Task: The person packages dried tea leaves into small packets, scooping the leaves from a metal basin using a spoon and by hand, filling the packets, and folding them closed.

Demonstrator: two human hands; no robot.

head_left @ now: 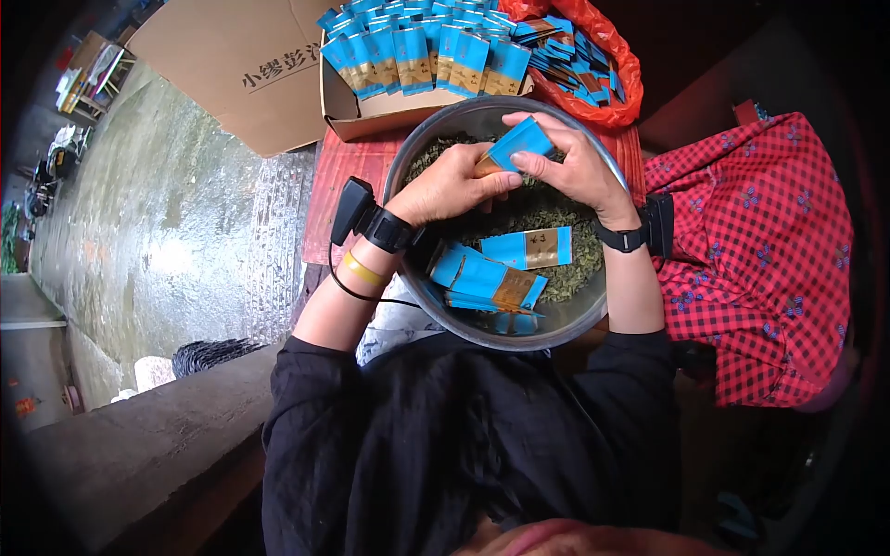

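Between both hands, above a metal basin point(414, 285), is a blue and gold packet point(521, 139). My left hand point(451, 181) grips its lower gold end, fingers closed. My right hand point(577, 167) pinches the blue end with the thumb on its face. Dried green leaves point(579, 269), which look like tea, lie in the basin under the hands. On the leaves rest a single packet point(528, 247) and a small pile of packets point(487, 278) at the near left side. Whether the held packet's end is sealed cannot be made out.
Behind the basin, a cardboard box point(348, 128) holds rows of upright packets. A red plastic bag point(630, 88) of more packets stands at the back right. Red checked cloth point(756, 250) lies at the right. The red wooden table point(348, 171) supports the basin.
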